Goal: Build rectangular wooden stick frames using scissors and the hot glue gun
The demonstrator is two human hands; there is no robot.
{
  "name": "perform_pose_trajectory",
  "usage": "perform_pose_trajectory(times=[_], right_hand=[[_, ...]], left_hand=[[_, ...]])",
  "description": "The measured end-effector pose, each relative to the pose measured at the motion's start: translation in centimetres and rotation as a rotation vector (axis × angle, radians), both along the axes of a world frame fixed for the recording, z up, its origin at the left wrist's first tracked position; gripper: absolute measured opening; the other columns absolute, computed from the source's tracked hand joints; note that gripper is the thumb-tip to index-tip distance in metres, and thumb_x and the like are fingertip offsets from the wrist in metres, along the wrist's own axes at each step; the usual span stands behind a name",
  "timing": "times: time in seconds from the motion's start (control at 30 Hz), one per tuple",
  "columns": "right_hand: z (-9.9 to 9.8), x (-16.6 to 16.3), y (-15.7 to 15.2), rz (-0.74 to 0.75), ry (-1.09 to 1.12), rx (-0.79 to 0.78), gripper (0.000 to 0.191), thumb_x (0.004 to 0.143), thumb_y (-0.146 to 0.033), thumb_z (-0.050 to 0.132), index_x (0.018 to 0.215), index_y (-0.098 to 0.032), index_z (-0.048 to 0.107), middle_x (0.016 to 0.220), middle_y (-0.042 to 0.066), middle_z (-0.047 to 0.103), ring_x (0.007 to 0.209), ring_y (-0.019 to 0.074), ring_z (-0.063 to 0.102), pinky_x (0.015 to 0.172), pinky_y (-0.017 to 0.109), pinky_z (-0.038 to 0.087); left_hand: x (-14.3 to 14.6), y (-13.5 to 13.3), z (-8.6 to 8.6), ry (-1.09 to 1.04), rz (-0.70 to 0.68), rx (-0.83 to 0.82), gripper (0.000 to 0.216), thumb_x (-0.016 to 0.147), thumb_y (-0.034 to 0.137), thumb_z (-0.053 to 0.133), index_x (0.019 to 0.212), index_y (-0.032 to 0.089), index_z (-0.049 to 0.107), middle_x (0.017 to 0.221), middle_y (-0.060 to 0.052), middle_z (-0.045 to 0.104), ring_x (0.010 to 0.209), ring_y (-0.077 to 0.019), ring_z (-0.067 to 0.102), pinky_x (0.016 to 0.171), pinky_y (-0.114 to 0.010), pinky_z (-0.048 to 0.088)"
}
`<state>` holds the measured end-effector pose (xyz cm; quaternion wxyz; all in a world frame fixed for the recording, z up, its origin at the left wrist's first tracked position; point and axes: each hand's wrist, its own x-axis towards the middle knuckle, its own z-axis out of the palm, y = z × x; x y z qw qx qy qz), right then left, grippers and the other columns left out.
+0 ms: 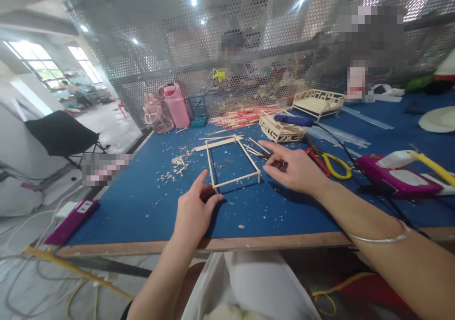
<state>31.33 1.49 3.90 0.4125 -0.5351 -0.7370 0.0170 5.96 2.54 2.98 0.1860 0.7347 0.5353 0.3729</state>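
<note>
A rectangular frame of thin wooden sticks (236, 181) with short corner legs stands on the blue tabletop. My left hand (195, 208) is at its near left corner, thumb and index finger on either side of the leg there. Right of the frame, my right hand (293, 167) hovers with the index finger stretched out and the thumb apart from it; the other fingers are curled. Close to its fingertips are a small dark tool (263, 156), partly hidden, and a few loose thin sticks (251, 148). A flat wooden strip (216, 143) lies across the frame's far side.
Small wooden tray-like pieces (282, 129) and a pile of red and pale sticks (245, 116) sit behind. Yellow-handled pliers (336, 166), a blue-handled corded tool (293, 120) and a purple power strip (398, 175) are at right. Pink bottles (177, 106) stand back left. Wood chips (181, 161) are scattered.
</note>
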Motion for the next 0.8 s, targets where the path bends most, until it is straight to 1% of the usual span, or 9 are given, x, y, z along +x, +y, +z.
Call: perform_pose_trajectory(times=[0.1,0.2,0.27,0.33,0.43,0.53,0.67,0.73,0.8], right_hand=[[-0.1,0.1,0.4,-0.142,0.106,0.101,0.039,0.077,-0.025,0.055,0.116,-0.020,0.061,0.069,0.001,0.071,0.053,0.0151,0.061,0.056,0.027,0.049],[-0.4,0.3,0.9,-0.215,0.171,0.155,0.024,0.076,-0.026,0.059,0.098,-0.021,0.064,0.068,0.001,0.069,0.056,0.0160,0.062,0.058,0.029,0.051],[-0.6,0.5,1.1,-0.244,0.217,0.169,0.013,0.076,-0.026,0.060,0.088,-0.022,0.065,0.069,0.001,0.070,0.060,0.0176,0.065,0.061,0.031,0.052],[-0.7,0.6,1.1,-0.253,0.277,0.153,0.008,0.076,-0.026,0.060,0.082,-0.023,0.064,0.071,0.003,0.071,0.063,0.0195,0.067,0.063,0.032,0.053],[-0.8,0.8,1.1,-0.263,0.357,0.114,0.008,0.079,-0.025,0.057,0.082,-0.022,0.063,0.072,0.004,0.071,0.061,0.0205,0.067,0.063,0.034,0.053],[-0.6,1.0,1.4,-0.300,0.372,0.152,0.011,0.083,-0.026,0.051,0.085,-0.022,0.061,0.065,0.002,0.065,0.055,0.0193,0.062,0.060,0.034,0.050],[0.4,1.1,1.1,-0.386,0.447,0.290,0.011,0.084,-0.031,0.050,0.087,-0.022,0.056,0.065,0.001,0.058,0.053,0.0171,0.054,0.055,0.032,0.046],[1.2,0.6,-0.4,-0.409,0.513,0.364,0.012,0.085,-0.035,0.051,0.086,-0.023,0.054,0.066,0.001,0.056,0.054,0.0165,0.053,0.054,0.031,0.044],[1.6,-0.7,-3.0,-0.398,0.564,0.399,0.014,0.088,-0.036,0.049,0.081,-0.025,0.052,0.061,0.000,0.051,0.052,0.0159,0.051,0.052,0.030,0.043]], left_hand=[[-0.9,-0.9,-0.1,-0.093,0.081,0.082,0.052,0.073,0.039,0.068,0.120,0.019,0.060,0.088,-0.003,0.074,0.075,-0.0180,0.070,0.074,-0.032,0.057],[-1.9,-1.8,-0.2,-0.151,0.194,0.199,0.037,0.078,0.044,0.058,0.100,0.018,0.070,0.080,-0.005,0.073,0.068,-0.0170,0.068,0.065,-0.029,0.056],[-2.4,-2.0,-0.4,-0.189,0.218,0.176,0.031,0.080,0.042,0.055,0.088,0.018,0.072,0.072,-0.004,0.073,0.064,-0.0170,0.068,0.062,-0.027,0.056],[-2.6,-1.9,-0.6,-0.258,0.199,0.099,0.029,0.079,0.039,0.054,0.085,0.018,0.074,0.069,-0.005,0.074,0.064,-0.0182,0.070,0.062,-0.028,0.057],[-2.6,-1.6,-0.7,-0.338,0.148,0.011,0.026,0.075,0.036,0.059,0.087,0.019,0.075,0.076,-0.006,0.077,0.073,-0.0210,0.072,0.071,-0.032,0.059],[-2.4,-1.7,-0.4,-0.328,0.154,-0.004,0.019,0.066,0.035,0.068,0.076,0.021,0.077,0.076,-0.005,0.077,0.075,-0.0224,0.072,0.074,-0.034,0.058],[-2.4,-2.0,0.3,-0.290,0.210,-0.032,0.018,0.056,0.038,0.075,0.060,0.021,0.074,0.062,-0.003,0.074,0.058,-0.0198,0.068,0.054,-0.027,0.055],[-2.6,-2.1,0.5,-0.284,0.201,-0.023,0.020,0.059,0.040,0.074,0.058,0.020,0.073,0.053,-0.001,0.070,0.050,-0.0172,0.064,0.047,-0.024,0.051],[-2.7,-2.4,0.4,-0.302,0.146,0.008,0.022,0.067,0.039,0.068,0.062,0.019,0.074,0.048,0.000,0.066,0.046,-0.0150,0.062,0.047,-0.023,0.051]])
